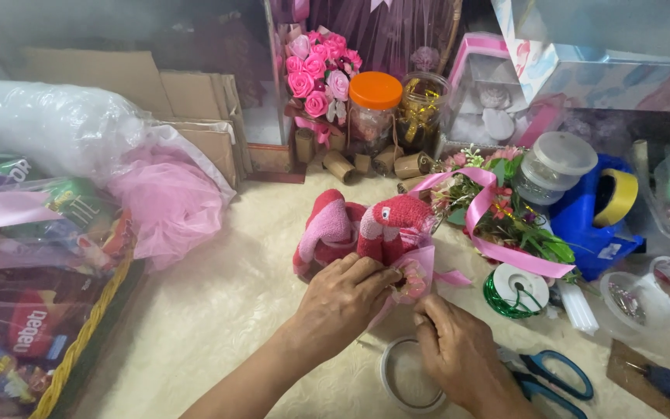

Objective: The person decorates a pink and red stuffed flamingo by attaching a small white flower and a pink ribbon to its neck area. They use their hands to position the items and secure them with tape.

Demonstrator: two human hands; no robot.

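A red and pink plush toy (366,225) lies on the cream cloth in the middle of the view. My left hand (344,299) grips its lower part together with a pink ribbon (422,264). My right hand (459,353) pinches the same ribbon just below the toy, fingertips touching those of the left hand. A clear roll of tape (409,379) lies flat between my wrists.
Blue-handled scissors (556,372) lie right of my right hand. A green wire spool (513,291), a flower bunch with pink ribbon (498,206), a blue tape dispenser (595,213) and plastic cups stand at right. Jars (374,109) and pink roses (318,74) stand behind. A snack-filled wicker basket (79,341) sits at left.
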